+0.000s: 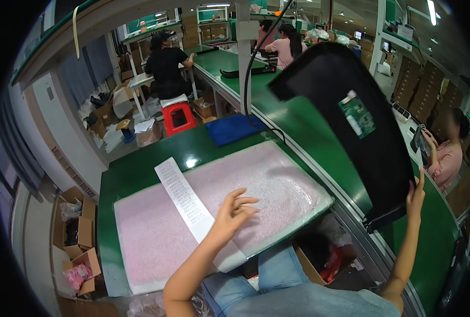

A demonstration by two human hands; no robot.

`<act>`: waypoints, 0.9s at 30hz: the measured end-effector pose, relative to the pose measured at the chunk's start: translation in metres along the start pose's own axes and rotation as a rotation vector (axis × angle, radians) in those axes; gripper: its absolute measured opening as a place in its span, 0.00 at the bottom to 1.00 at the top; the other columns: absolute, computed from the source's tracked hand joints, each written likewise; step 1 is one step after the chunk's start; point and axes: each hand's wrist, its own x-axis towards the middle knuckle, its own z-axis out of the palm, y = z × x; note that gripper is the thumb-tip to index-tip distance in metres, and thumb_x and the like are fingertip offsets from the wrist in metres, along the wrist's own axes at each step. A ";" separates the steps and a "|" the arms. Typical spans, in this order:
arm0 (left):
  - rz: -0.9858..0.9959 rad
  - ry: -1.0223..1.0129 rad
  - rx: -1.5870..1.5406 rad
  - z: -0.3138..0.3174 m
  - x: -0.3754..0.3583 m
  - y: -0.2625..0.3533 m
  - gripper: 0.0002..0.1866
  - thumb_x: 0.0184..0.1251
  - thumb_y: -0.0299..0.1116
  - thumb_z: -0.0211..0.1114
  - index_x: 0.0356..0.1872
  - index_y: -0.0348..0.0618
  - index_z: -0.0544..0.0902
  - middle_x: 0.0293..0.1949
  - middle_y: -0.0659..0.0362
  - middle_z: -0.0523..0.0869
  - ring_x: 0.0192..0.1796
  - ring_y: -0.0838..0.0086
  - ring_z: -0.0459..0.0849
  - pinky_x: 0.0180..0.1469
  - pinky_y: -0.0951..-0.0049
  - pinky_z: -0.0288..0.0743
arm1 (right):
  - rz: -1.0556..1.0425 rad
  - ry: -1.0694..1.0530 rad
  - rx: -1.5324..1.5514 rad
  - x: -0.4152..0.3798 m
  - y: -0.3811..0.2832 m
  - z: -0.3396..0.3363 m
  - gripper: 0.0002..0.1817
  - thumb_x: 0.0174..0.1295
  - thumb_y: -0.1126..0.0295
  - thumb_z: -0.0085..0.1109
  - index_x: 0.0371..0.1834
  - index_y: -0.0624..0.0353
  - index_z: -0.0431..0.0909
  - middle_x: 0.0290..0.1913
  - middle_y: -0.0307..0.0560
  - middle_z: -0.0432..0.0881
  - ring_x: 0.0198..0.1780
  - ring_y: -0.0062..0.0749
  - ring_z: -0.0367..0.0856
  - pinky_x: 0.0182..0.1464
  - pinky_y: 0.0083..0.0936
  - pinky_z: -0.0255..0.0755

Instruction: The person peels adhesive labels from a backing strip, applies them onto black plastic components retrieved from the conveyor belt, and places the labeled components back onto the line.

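My right hand (416,194) grips the lower right edge of a large black curved panel (345,137), which is raised and tilted above the green line. A small green circuit board (359,115) sits on the panel's inner face. My left hand (236,212) hovers above the padded mat, its fingers apart and loosely bent, holding nothing. Beneath that forearm a long white label strip (179,193) with rows of print lies across the pinkish, plastic-wrapped mat (150,232). The strip's lower part is partly covered by my arm.
A blue cloth (232,129) lies behind the mat on the green table (108,211). A metal post and black cable (247,79) rise between table and conveyor (282,113). Cardboard boxes (81,269) stand at left. Several people sit nearby, one by a red stool (179,117).
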 end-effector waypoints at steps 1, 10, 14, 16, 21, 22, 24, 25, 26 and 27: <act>-0.044 -0.107 -0.121 0.015 0.002 0.001 0.30 0.57 0.27 0.58 0.60 0.39 0.55 0.53 0.47 0.70 0.54 0.61 0.72 0.55 0.68 0.66 | 0.000 -0.011 -0.005 -0.002 -0.007 -0.003 0.38 0.50 0.87 0.48 0.65 0.48 0.51 0.35 0.58 0.78 0.31 0.50 0.78 0.33 0.32 0.71; 0.041 0.058 -0.859 0.040 0.006 -0.021 0.37 0.53 0.26 0.63 0.62 0.49 0.51 0.60 0.53 0.61 0.64 0.55 0.58 0.63 0.54 0.54 | -0.846 -0.020 0.213 0.059 -0.109 0.052 0.47 0.39 0.91 0.45 0.65 0.43 0.43 0.41 0.59 0.76 0.32 0.51 0.78 0.31 0.35 0.74; 0.224 0.234 -0.785 0.018 -0.030 -0.014 0.28 0.50 0.33 0.65 0.54 0.50 0.66 0.57 0.54 0.66 0.64 0.50 0.57 0.62 0.46 0.53 | -0.930 -0.009 0.387 0.088 -0.157 0.107 0.46 0.39 0.90 0.49 0.63 0.43 0.45 0.40 0.60 0.76 0.32 0.50 0.78 0.30 0.35 0.75; 0.259 0.296 -0.804 0.002 -0.043 -0.015 0.29 0.50 0.31 0.65 0.55 0.50 0.65 0.58 0.55 0.65 0.64 0.50 0.57 0.62 0.47 0.53 | -0.979 -0.001 0.473 0.096 -0.186 0.137 0.45 0.40 0.89 0.50 0.62 0.43 0.46 0.40 0.60 0.77 0.32 0.50 0.78 0.30 0.34 0.75; 0.320 0.489 -0.938 -0.024 -0.069 -0.037 0.30 0.51 0.28 0.63 0.57 0.46 0.62 0.59 0.55 0.63 0.64 0.51 0.57 0.63 0.50 0.52 | -1.052 -0.004 0.679 0.083 -0.239 0.190 0.37 0.45 0.86 0.53 0.58 0.48 0.51 0.39 0.58 0.77 0.30 0.47 0.78 0.29 0.33 0.75; 0.327 0.530 -0.983 -0.026 -0.071 -0.042 0.29 0.51 0.28 0.63 0.57 0.45 0.62 0.59 0.54 0.63 0.64 0.51 0.57 0.64 0.50 0.52 | -1.071 -0.005 0.712 0.083 -0.245 0.196 0.41 0.43 0.87 0.54 0.60 0.47 0.49 0.39 0.60 0.77 0.29 0.48 0.78 0.29 0.32 0.75; 0.292 0.496 -1.043 -0.021 -0.081 -0.044 0.28 0.52 0.29 0.62 0.56 0.42 0.63 0.59 0.51 0.62 0.64 0.50 0.56 0.64 0.50 0.52 | -1.104 -0.012 0.736 0.081 -0.250 0.197 0.41 0.43 0.87 0.54 0.61 0.47 0.49 0.39 0.59 0.77 0.29 0.49 0.78 0.28 0.32 0.75; 0.246 0.438 -1.091 -0.015 -0.086 -0.041 0.27 0.53 0.29 0.61 0.55 0.39 0.63 0.60 0.49 0.61 0.65 0.50 0.55 0.64 0.50 0.51 | -1.119 -0.008 0.741 0.080 -0.250 0.195 0.42 0.43 0.87 0.53 0.61 0.47 0.48 0.39 0.59 0.77 0.29 0.49 0.78 0.28 0.32 0.75; 0.196 0.376 -1.139 -0.010 -0.089 -0.037 0.26 0.53 0.30 0.60 0.54 0.37 0.64 0.61 0.47 0.59 0.65 0.50 0.54 0.65 0.50 0.51 | -1.131 -0.006 0.744 0.079 -0.248 0.194 0.42 0.43 0.88 0.53 0.62 0.47 0.48 0.39 0.58 0.77 0.29 0.49 0.78 0.28 0.32 0.75; 0.190 0.385 -1.147 0.000 -0.090 -0.026 0.26 0.53 0.30 0.60 0.54 0.37 0.64 0.61 0.47 0.59 0.65 0.50 0.54 0.65 0.50 0.51 | -1.132 -0.019 0.748 0.077 -0.247 0.194 0.42 0.43 0.88 0.53 0.62 0.47 0.48 0.39 0.58 0.77 0.29 0.49 0.78 0.28 0.32 0.75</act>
